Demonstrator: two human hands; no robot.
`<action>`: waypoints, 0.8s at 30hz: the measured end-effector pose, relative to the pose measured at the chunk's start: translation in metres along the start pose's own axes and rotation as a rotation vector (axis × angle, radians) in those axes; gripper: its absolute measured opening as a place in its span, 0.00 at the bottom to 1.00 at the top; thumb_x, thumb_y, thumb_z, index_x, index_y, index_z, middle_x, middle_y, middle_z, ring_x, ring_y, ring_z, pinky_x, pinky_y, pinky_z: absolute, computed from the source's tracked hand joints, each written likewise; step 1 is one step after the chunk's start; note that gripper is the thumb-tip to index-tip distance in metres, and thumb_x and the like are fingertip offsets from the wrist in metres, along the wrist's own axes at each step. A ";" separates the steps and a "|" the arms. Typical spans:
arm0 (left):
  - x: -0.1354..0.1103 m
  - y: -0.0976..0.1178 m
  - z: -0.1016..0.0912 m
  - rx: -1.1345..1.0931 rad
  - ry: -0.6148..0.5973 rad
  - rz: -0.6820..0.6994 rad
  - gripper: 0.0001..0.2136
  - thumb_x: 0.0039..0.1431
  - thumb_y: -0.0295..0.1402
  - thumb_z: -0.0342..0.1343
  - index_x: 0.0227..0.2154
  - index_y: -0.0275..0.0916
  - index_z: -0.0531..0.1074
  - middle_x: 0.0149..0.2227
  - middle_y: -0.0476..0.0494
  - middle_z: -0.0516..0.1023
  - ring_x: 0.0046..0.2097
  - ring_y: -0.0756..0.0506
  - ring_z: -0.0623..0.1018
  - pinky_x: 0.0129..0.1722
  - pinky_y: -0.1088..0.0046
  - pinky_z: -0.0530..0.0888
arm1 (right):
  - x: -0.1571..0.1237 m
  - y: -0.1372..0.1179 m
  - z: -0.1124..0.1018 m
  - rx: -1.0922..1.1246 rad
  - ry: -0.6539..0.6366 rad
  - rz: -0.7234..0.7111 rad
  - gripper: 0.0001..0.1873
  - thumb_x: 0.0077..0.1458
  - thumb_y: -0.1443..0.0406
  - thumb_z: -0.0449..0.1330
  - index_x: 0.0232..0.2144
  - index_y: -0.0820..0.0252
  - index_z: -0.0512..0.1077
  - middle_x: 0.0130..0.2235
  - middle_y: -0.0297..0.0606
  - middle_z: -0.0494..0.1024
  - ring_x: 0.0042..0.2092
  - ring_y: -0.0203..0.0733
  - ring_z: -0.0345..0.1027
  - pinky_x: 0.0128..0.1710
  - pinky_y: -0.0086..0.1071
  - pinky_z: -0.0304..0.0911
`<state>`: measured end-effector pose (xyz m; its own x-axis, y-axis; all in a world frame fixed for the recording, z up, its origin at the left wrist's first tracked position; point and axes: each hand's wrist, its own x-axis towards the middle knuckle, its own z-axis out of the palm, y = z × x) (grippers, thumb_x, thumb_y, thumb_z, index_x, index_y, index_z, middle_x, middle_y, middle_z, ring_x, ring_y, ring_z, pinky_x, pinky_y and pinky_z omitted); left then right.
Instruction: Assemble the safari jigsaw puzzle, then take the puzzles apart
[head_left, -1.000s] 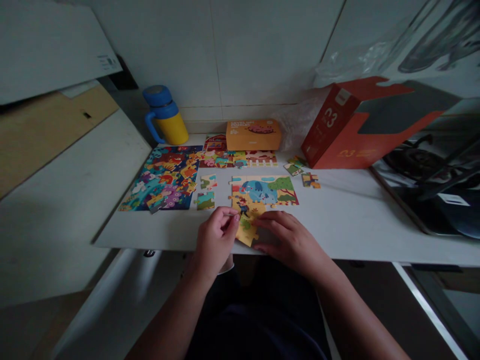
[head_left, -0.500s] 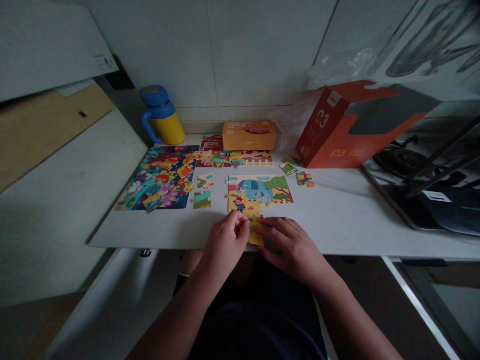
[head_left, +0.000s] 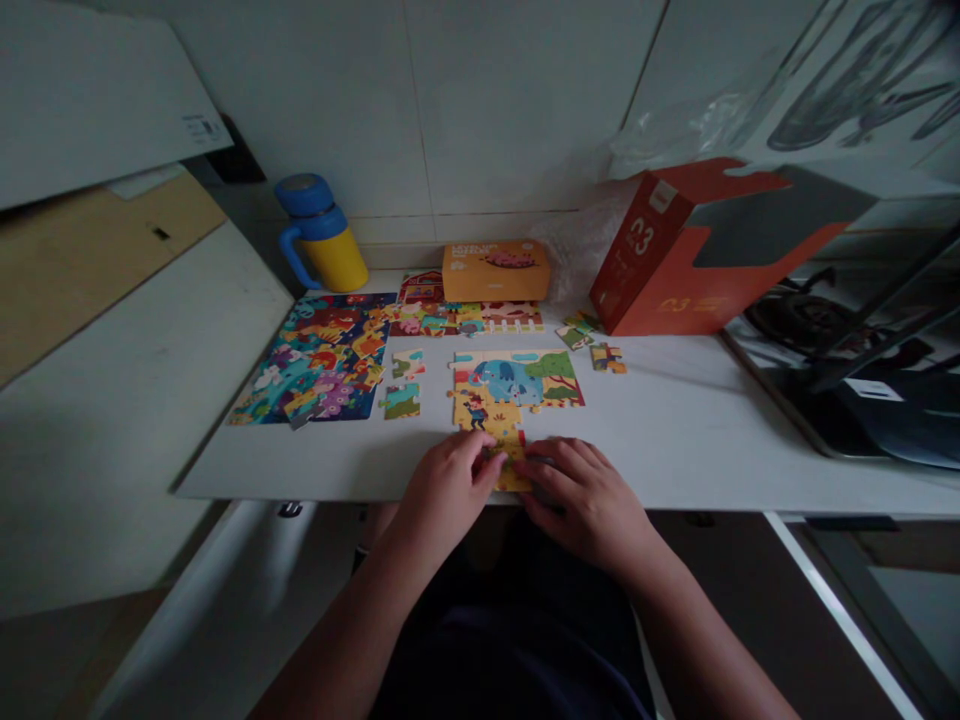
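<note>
A partly joined jigsaw puzzle (head_left: 510, 383) with a blue elephant and a tree lies flat on the white counter (head_left: 337, 465). A yellow strip of it runs down to the counter's front edge. At the lower end is a yellow puzzle piece (head_left: 512, 478) between my hands. My left hand (head_left: 450, 485) has its fingers curled and its thumb and index pinched at the piece's left side. With fingers stretched and thumb apart, my right hand (head_left: 589, 495) touches the piece's right side. The fingers partly cover the piece, and I cannot tell whether its joints are fully locked.
Left lie two loose pieces (head_left: 403, 400) and a dark, colourful puzzle (head_left: 322, 355). Behind are a farm puzzle (head_left: 420, 318), an orange box (head_left: 495, 272) and a blue-yellow flask (head_left: 326, 235). Right are more loose pieces (head_left: 608, 358), a red box (head_left: 660, 260) and a stove (head_left: 817, 380).
My left hand has lowered slightly, and its thumb and index now rest closer over the yellow piece. The right hand stays nearly where it was. The view has shifted a little.
</note>
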<state>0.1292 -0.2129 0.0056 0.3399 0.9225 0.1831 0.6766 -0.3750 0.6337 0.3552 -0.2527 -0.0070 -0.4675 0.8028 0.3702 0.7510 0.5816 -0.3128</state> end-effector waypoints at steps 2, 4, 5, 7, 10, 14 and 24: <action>-0.001 -0.001 0.001 0.023 0.011 0.024 0.05 0.69 0.36 0.59 0.43 0.42 0.76 0.37 0.43 0.83 0.36 0.44 0.80 0.37 0.68 0.74 | 0.000 0.000 0.001 -0.002 0.006 0.003 0.18 0.63 0.63 0.65 0.55 0.52 0.75 0.55 0.46 0.79 0.54 0.56 0.72 0.53 0.53 0.71; -0.001 -0.001 0.003 0.038 0.022 0.046 0.05 0.70 0.35 0.59 0.43 0.42 0.76 0.39 0.42 0.83 0.38 0.43 0.81 0.41 0.67 0.76 | -0.001 0.000 0.001 -0.003 0.013 0.005 0.18 0.63 0.62 0.65 0.55 0.52 0.75 0.55 0.46 0.79 0.54 0.56 0.73 0.53 0.53 0.71; -0.001 -0.001 0.004 0.044 0.026 0.050 0.05 0.70 0.35 0.58 0.43 0.42 0.76 0.40 0.41 0.82 0.40 0.42 0.81 0.43 0.66 0.76 | -0.001 0.000 0.002 -0.004 0.014 0.006 0.18 0.63 0.62 0.65 0.55 0.52 0.75 0.55 0.46 0.79 0.54 0.56 0.73 0.53 0.53 0.71; -0.001 -0.001 0.005 0.055 0.018 0.048 0.05 0.70 0.35 0.58 0.42 0.42 0.77 0.41 0.40 0.82 0.43 0.41 0.82 0.46 0.64 0.77 | -0.001 0.000 0.001 -0.007 0.012 0.007 0.17 0.64 0.61 0.65 0.54 0.52 0.76 0.55 0.46 0.79 0.54 0.56 0.72 0.53 0.53 0.71; -0.001 -0.001 0.005 0.078 -0.013 0.046 0.05 0.70 0.34 0.58 0.43 0.40 0.77 0.43 0.39 0.81 0.44 0.40 0.82 0.47 0.62 0.77 | -0.001 0.000 0.001 -0.013 0.014 0.000 0.15 0.65 0.59 0.65 0.52 0.54 0.77 0.55 0.47 0.79 0.54 0.56 0.72 0.54 0.53 0.71; -0.003 -0.003 -0.001 0.085 -0.022 0.068 0.06 0.71 0.35 0.58 0.44 0.40 0.77 0.43 0.40 0.82 0.42 0.41 0.81 0.45 0.64 0.76 | -0.001 0.001 0.001 -0.009 0.009 -0.002 0.15 0.64 0.59 0.66 0.52 0.54 0.77 0.54 0.46 0.80 0.54 0.55 0.72 0.53 0.52 0.71; -0.017 -0.048 -0.040 0.284 0.093 0.095 0.11 0.73 0.38 0.54 0.34 0.42 0.75 0.31 0.46 0.81 0.33 0.45 0.79 0.36 0.68 0.70 | 0.001 -0.002 0.001 0.019 0.004 0.022 0.12 0.66 0.59 0.64 0.51 0.52 0.78 0.51 0.43 0.81 0.51 0.53 0.73 0.51 0.50 0.71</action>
<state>0.0651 -0.2075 0.0021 0.3579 0.8818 0.3071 0.8045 -0.4582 0.3781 0.3531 -0.2528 -0.0072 -0.4489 0.8148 0.3668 0.7521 0.5662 -0.3372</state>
